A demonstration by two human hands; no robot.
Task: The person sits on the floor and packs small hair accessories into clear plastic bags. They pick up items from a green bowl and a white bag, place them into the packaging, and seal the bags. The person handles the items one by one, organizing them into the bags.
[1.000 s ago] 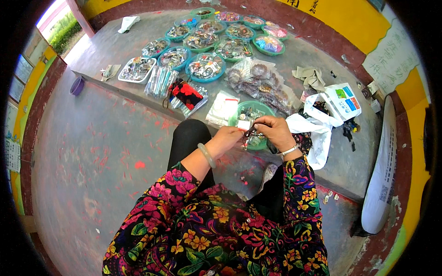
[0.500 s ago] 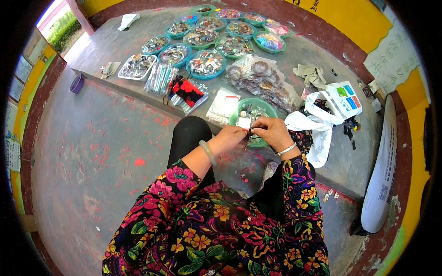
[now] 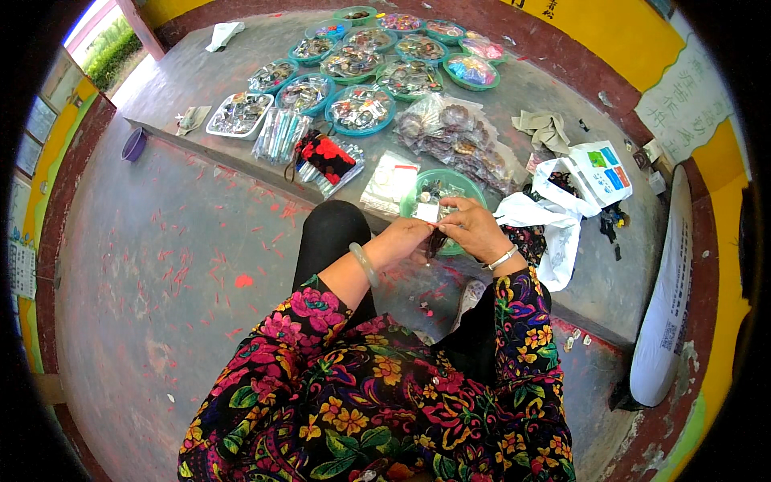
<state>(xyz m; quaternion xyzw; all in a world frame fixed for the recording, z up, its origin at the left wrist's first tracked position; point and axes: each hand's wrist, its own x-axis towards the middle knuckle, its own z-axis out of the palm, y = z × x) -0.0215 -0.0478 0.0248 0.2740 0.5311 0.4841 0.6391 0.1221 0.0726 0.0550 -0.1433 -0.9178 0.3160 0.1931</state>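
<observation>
My left hand (image 3: 408,239) and my right hand (image 3: 474,231) meet in front of my knees, both with fingers pinched. Between their fingertips is a small bundle of thin dark cord (image 3: 436,242) that hangs down, its exact kind too small to tell. A small white card (image 3: 427,212) sticks up just above the fingertips, apparently held with the cord. Directly behind the hands stands a green basin (image 3: 442,173) holding small mixed items. A flat pack of white bags (image 3: 389,183) lies to its left.
Several basins of small packaged goods (image 3: 360,110) spread over the raised concrete ledge. Clear-bagged brown items (image 3: 462,136) lie beyond the green basin. To the right are a white plastic bag (image 3: 554,233) and a beige cloth (image 3: 542,130). A red-black pouch (image 3: 328,157) sits at left.
The right fingers have shifted and spread slightly over the cord. The dark cord now hangs as a bundle below the fingertips, and the white card has risen a little.
</observation>
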